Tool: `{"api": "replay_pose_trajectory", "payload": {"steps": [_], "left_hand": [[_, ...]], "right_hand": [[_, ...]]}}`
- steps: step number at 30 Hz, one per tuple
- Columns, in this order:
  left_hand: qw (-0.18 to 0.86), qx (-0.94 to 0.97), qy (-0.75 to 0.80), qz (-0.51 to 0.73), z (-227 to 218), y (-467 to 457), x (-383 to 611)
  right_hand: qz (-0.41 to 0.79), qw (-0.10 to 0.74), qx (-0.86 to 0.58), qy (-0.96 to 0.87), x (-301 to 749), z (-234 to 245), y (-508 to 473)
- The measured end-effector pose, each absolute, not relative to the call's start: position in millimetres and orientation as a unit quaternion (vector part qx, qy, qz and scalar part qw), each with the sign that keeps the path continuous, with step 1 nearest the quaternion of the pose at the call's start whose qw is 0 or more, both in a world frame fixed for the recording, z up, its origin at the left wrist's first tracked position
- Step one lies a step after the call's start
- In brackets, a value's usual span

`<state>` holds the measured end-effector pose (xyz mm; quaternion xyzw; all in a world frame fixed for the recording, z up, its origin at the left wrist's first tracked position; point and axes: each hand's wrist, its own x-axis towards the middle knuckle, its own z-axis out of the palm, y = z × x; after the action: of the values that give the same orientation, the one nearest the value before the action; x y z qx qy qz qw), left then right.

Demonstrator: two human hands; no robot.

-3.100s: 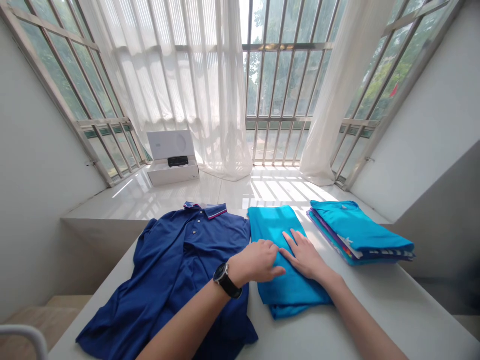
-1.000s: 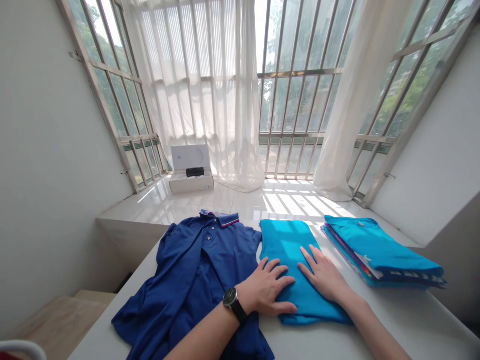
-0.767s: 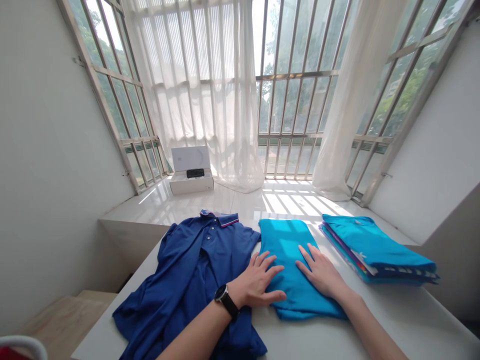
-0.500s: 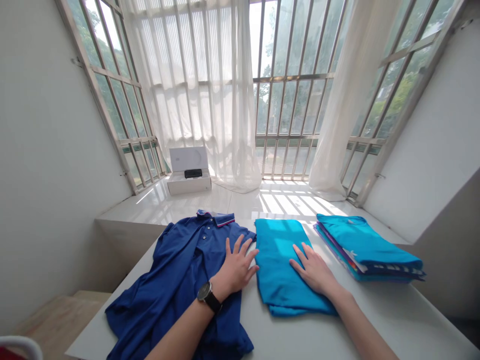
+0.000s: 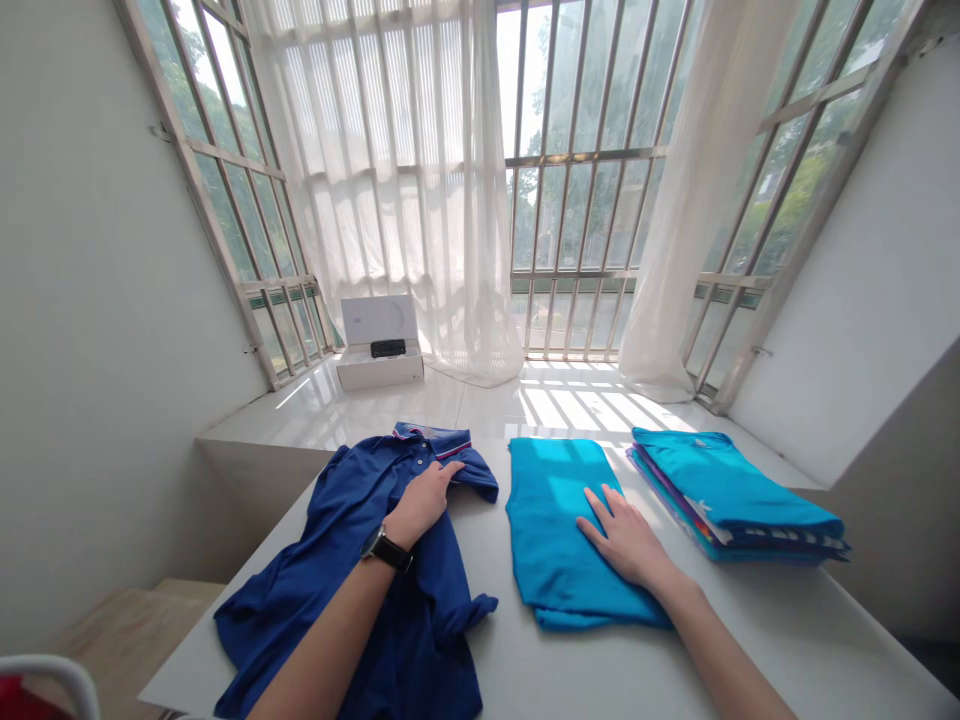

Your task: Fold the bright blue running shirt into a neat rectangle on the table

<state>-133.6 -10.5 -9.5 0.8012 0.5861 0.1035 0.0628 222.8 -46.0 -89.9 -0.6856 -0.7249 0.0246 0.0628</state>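
Observation:
A dark blue polo shirt (image 5: pixel 360 570) with a red-and-white striped collar lies loosely spread on the white table, collar toward the window. My left hand (image 5: pixel 424 500), with a black watch on the wrist, is closed on the shirt's fabric just below the buttons; the fingertips are partly hidden. Right of it lies a folded turquoise garment (image 5: pixel 559 540), apart from the polo shirt. My right hand (image 5: pixel 626 535) rests flat on its right side, fingers spread. A stack of folded clothes (image 5: pixel 739 490), turquoise on top, sits farther right.
On the white ledge behind the table stands an open white box (image 5: pixel 381 370) with a black object (image 5: pixel 388 348) in it. Barred windows and white curtains (image 5: pixel 390 200) line the back. A red and white item (image 5: pixel 45 690) shows at the lower left corner.
My left hand has moved left and closed on the polo shirt. The shirt's right side has been drawn leftward, away from the turquoise garment. My right hand has stayed in place.

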Motion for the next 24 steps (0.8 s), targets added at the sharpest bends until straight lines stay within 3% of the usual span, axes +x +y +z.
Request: {"api": "replay_pose_trajectory", "payload": {"steps": [5, 8, 10, 15, 19, 24], "left_hand": [[-0.012, 0.748, 0.531, 0.398, 40, -14, -191], [-0.075, 0.704, 0.556, 0.435, 46, -54, -228], [-0.045, 0.719, 0.59, 0.365, 34, -91, -246], [0.172, 0.732, 0.659, 0.019, -12, -162, -256], [0.157, 0.704, 0.693, -0.011, -20, -162, -246], [0.093, 0.689, 0.716, -0.058, 14, -146, -230]], "right_hand": [[0.024, 0.062, -0.684, -0.726, 223, -89, -46], [0.025, 0.062, -0.684, -0.727, 223, -90, -45], [0.023, 0.067, -0.683, -0.727, 224, -91, -45], [0.018, 0.074, -0.682, -0.727, 225, -95, -44], [0.017, 0.078, -0.684, -0.725, 224, -98, -43], [0.02, 0.077, -0.692, -0.718, 218, -99, -43]]}}
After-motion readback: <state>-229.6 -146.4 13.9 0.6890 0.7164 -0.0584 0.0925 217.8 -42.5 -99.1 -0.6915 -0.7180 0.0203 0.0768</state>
